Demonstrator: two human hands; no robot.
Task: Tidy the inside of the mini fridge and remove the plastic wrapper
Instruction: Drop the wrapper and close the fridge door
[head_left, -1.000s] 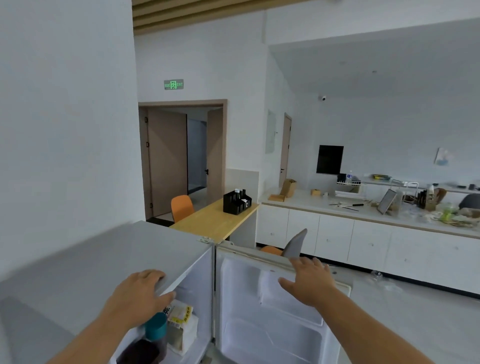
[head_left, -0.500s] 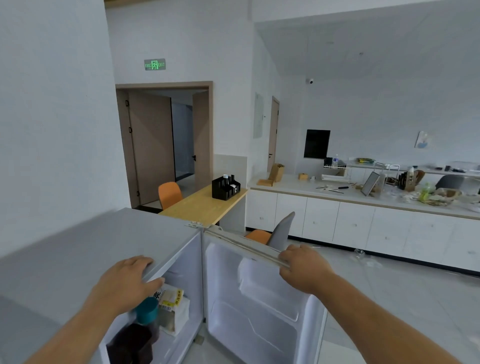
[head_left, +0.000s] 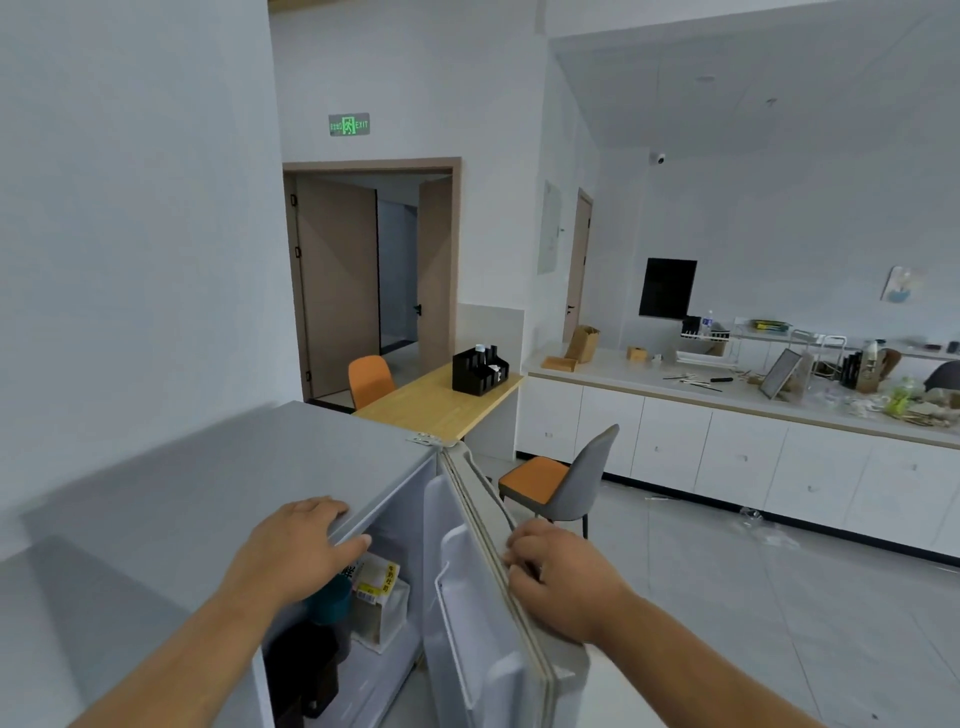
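The mini fridge (head_left: 218, 493) stands low before us against the white wall, its door (head_left: 483, 613) open beside a grey chair with an orange seat (head_left: 566, 483). Our left hand (head_left: 296, 551) lies flat on the top edge, fingers spread. Our right hand (head_left: 563, 579) curls its fingers over the door's top edge. Inside we see a teal-capped dark bottle (head_left: 317, 639) and a carton (head_left: 376, 597); no wrapper is clear to us.

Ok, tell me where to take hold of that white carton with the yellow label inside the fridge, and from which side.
Grip the white carton by its upper part, coming in from the open front. It stands upright, its top free and facing the opening. The teal-capped dark bottle crowds its left side, and the left hand resting on the fridge top overhangs it, so the right side seems freer.
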